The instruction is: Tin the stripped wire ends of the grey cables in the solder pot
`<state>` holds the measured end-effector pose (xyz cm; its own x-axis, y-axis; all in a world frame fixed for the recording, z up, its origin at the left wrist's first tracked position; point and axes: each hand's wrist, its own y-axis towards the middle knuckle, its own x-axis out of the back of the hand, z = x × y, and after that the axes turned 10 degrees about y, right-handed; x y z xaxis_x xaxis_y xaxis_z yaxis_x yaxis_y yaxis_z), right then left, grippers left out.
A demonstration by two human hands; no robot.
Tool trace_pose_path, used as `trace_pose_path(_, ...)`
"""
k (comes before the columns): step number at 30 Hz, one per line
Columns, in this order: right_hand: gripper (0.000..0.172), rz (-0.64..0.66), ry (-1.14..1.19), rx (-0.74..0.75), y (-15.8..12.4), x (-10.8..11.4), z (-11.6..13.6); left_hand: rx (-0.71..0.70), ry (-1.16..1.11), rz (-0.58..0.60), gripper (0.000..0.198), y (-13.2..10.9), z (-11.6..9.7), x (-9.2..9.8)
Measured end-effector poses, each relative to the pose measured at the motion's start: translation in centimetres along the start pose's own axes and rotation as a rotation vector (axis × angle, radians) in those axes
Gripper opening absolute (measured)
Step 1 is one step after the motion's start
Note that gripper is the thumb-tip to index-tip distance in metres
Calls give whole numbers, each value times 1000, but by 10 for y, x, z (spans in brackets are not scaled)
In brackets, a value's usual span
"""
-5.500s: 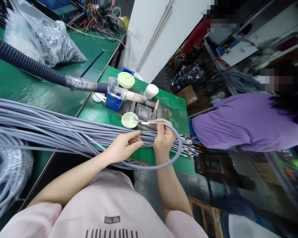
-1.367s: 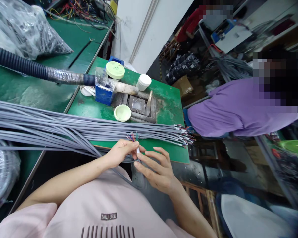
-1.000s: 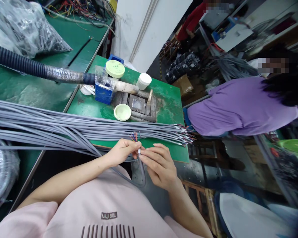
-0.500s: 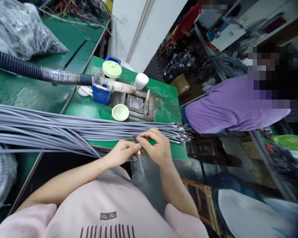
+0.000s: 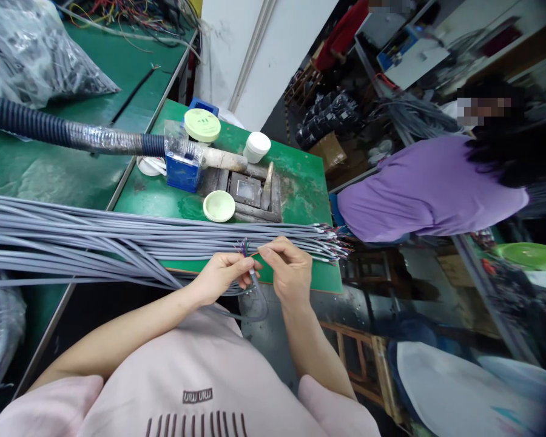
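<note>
From the head view, I see the left hand (image 5: 227,276) pinching a grey cable (image 5: 260,297) near its stripped end, in front of the table's near edge. The cable's coloured wires (image 5: 244,246) fan out above those fingers, and the cable bends down in a loop below. My right hand (image 5: 292,267), just to the right, has thumb and forefinger pressed together on an orange-red wire (image 5: 255,253) drawn out sideways. Just beyond both hands, a bundle of grey cables (image 5: 186,233) runs left to right across the green table (image 5: 300,167). Farther back I have a shallow pale-green dish (image 5: 219,207), a blue box (image 5: 182,174) under the hose (image 5: 107,138), and a white tub (image 5: 257,147). At far right sits a person in purple (image 5: 428,188).
</note>
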<state>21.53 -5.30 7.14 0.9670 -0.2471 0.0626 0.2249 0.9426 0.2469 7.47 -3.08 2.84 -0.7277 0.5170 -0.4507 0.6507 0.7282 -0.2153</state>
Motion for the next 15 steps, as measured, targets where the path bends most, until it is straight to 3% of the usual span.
trace_pose_path(7, 11, -90, 167, -73, -7, -2, -15, -56, -112, -72, 37, 3, 2, 0)
trace_pose_path(15, 10, -92, 7, 30, -10, 0, -8, -72, -149, -105, 31, 6, 0, 0)
